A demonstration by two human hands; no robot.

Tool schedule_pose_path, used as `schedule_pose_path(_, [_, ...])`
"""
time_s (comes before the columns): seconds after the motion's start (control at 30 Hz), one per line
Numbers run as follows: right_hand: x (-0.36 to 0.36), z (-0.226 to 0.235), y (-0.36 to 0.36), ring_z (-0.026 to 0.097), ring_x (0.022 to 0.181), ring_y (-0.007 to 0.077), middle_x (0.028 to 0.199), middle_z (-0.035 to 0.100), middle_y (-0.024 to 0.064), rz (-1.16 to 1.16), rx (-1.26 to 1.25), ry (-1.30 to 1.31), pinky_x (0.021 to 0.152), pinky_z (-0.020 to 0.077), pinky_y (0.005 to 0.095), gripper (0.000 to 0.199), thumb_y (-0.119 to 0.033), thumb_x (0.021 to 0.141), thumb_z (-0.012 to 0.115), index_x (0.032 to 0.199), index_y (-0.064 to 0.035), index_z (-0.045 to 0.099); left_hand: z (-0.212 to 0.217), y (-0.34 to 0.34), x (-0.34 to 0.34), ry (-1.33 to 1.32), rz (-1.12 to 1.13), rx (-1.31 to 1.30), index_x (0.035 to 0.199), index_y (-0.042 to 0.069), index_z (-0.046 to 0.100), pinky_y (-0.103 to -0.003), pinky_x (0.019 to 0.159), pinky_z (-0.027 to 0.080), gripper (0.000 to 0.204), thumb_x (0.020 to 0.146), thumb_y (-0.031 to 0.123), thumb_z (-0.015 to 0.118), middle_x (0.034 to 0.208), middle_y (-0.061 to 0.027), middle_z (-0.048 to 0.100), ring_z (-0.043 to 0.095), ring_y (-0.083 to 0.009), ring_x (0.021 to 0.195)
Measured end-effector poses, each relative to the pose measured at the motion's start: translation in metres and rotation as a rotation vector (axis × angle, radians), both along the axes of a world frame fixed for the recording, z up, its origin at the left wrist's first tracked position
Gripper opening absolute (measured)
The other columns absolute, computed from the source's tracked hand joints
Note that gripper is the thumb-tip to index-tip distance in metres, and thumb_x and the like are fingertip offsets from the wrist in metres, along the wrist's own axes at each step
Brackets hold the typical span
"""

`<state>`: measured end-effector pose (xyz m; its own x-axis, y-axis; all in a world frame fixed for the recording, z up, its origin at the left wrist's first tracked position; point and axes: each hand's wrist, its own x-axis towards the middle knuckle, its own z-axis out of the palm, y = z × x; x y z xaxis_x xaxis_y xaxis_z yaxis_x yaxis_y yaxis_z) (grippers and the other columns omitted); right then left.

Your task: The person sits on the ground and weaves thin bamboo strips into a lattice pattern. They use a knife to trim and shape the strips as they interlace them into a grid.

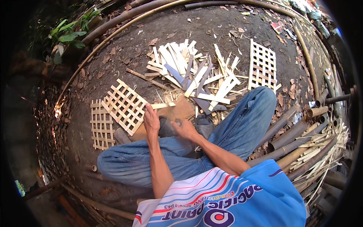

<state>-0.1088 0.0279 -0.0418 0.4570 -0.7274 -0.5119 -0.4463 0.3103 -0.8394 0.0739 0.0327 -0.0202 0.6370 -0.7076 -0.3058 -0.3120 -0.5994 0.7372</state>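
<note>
L hand (151, 122): grip closed on end of a bamboo strip (163, 105), which runs toward 3 o'clock from the fingers. R hand (185, 129): fingers curled, grip state cannot tell; rests by a dark object at the knees. Lattice panel (124, 106) at 10 o'clock of L hand, touching ground (211, 26). Strip pile (193, 75) at 1 o'clock, near. Second lattice (262, 65) further, 2 o'clock.
</note>
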Motion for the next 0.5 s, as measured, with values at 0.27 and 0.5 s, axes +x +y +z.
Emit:
schedule_pose_path(0.27, [-0.01,0.031,-0.008,0.069,0.081,0.0371,0.088,0.069,0.0274,0.014,-0.03,-0.045,0.075,0.0527,0.0437,0.041,-0.034,0.094,0.063,0.102,0.006,0.066,0.015,-0.012,-0.02,-0.005,-0.02,-0.031,0.094,-0.013,0.06,-0.049,0.074,0.044,0.075,0.106,0.053,0.025,0.084,-0.0284,0.064,0.061,-0.041,0.08])
schedule_pose_path(0.5, [-0.003,0.022,0.008,0.069,0.07,0.0351,0.069,0.064,0.0257,-0.102,-0.174,-0.123,0.067,0.0519,0.0449,0.045,-0.037,0.093,0.065,0.09,0.0084,0.066,0.009,-0.014,-0.015,0.052,0.04,-0.057,0.104,-0.016,0.061,-0.046,0.081,0.048,0.081,0.106,0.055,0.024,0.095,-0.0316,0.066,0.066,-0.039,0.09])
